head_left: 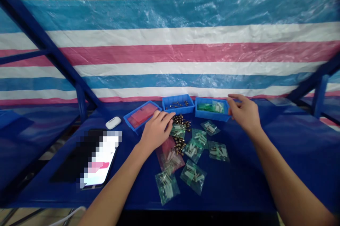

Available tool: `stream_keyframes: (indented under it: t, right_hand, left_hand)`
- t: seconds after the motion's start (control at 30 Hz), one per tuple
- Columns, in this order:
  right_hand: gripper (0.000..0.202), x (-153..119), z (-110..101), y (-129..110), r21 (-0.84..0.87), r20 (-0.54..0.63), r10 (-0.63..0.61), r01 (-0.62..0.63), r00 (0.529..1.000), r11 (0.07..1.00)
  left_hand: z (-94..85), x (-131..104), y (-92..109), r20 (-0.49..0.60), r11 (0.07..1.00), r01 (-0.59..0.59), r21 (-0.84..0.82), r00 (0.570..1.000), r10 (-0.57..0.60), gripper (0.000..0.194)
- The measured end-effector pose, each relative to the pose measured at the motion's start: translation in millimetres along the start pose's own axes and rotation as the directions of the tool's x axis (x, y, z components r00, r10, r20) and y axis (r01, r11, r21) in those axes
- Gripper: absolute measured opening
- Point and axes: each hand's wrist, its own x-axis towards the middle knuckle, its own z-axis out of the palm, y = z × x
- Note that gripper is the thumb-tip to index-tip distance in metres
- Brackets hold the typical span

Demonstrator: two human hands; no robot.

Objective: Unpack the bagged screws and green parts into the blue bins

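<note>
My left hand lies palm down beside a pile of brass-coloured screws, fingers loosely bent and apart, its fingertips near a small clear bag. What lies under the palm is hidden. At the right end of a blue bin holding green bags, my right hand has its fingers apart, with fingertips close to the bin's wall; I see nothing held. A red bag lies below my left hand. Several small clear bags with white plugs and screws spread over the blue table.
Another blue bin holds a few screws, and a third bin holds red bags. To the left are a white earbud case and a lit phone beside a dark flat item. A striped sheet hangs behind.
</note>
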Motion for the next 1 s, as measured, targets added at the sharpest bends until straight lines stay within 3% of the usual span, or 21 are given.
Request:
stream_keyframes:
  t: [0.1,0.17,0.23,0.3,0.4,0.5,0.57,0.7,0.8,0.93,1.0]
  right_hand:
    - [0.033,-0.2,0.9,-0.4,-0.165,-0.03,-0.204,0.197,0.978,0.967]
    - [0.033,-0.4,5.1,1.0,-0.208,0.065,-0.337,0.343,0.939,0.916]
    - [0.034,-1.1,10.5,3.2,-0.268,0.192,-0.389,0.43,0.901,0.862]
    - [0.036,-2.3,14.7,4.6,-0.38,0.267,-0.363,0.444,0.893,0.811]
    - [0.041,-5.4,15.6,1.2,-0.489,0.265,-0.358,0.445,0.895,0.751]
    - [0.042,-10.4,12.1,-9.4,-0.421,0.235,-0.406,0.468,0.883,0.777]
    - [0.04,-15.0,10.8,-16.6,-0.356,0.315,-0.378,0.478,0.87,0.803]
    - [0.035,-25.6,16.8,-20.0,-0.377,0.622,-0.185,0.498,0.761,0.781]
    - [0.033,-31.3,23.6,-16.2,-0.433,0.693,-0.116,0.539,0.712,0.722]
    - [0.015,-30.7,24.5,-16.6,-0.489,0.686,-0.077,0.537,0.724,0.687]
    - [0.011,-28.6,22.9,-20.5,-0.437,0.653,-0.115,0.496,0.749,0.751]
  left_hand:
    - [1.5,-0.5,-0.4,0.015,1.0,0.005,-0.006,1.0,-0.005,0.031]
    - [2.5,-0.8,0.3,0.024,1.0,0.005,-0.014,1.0,-0.004,0.029]
    - [3.3,-1.1,1.2,0.032,1.0,0.004,-0.022,0.999,-0.003,0.028]
    - [4.1,-1.2,1.9,0.04,1.0,0.002,-0.03,0.999,-0.001,0.028]
    - [5.0,-1.2,2.0,0.046,0.999,-0.005,-0.046,0.999,0.007,0.027]
    - [5.3,-1.2,1.7,0.044,0.998,-0.011,-0.059,0.999,0.013,0.027]
    - [5.3,-1.2,1.5,0.04,0.998,-0.011,-0.063,0.999,0.013,0.027]
    - [5.3,-1.1,1.9,0.036,0.998,-0.007,-0.065,0.999,0.009,0.027]
    - [5.7,-1.1,3.0,0.031,0.997,-0.009,-0.08,0.999,0.012,0.027]
    - [6.3,-1.4,4.8,0.03,0.993,-0.004,-0.12,1.0,0.008,0.025]
    - [6.0,-1.4,5.5,0.024,0.99,0.007,-0.141,1.0,-0.003,0.024]
